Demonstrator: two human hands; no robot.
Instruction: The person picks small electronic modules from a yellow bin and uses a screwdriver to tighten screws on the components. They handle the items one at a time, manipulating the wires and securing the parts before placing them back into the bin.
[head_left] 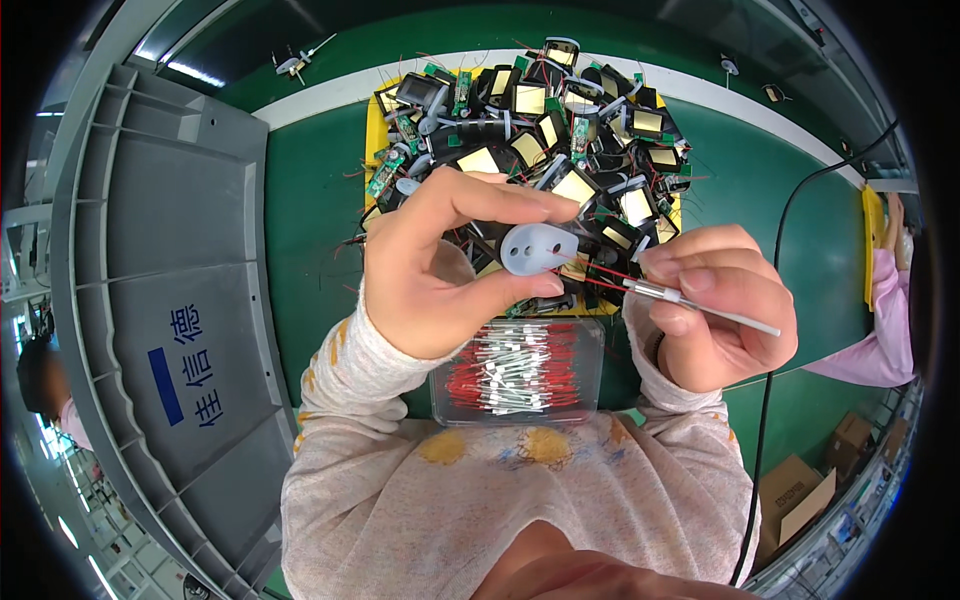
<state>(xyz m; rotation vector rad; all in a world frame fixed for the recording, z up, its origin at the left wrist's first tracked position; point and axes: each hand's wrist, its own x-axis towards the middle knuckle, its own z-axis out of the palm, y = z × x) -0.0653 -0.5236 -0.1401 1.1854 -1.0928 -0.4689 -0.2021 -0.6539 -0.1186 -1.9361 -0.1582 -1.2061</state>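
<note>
Both clamped — left hand (412, 268) on grey cap (541, 238), right hand (742, 285) on white rod (742, 320) (wired).

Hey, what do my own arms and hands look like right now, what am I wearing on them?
Your left hand and right hand are ungloved. The left sleeve and right sleeve are long, pale, flecked knit, with yellow-orange marks along the outer edges. A dark band shows at your right wrist.
</note>
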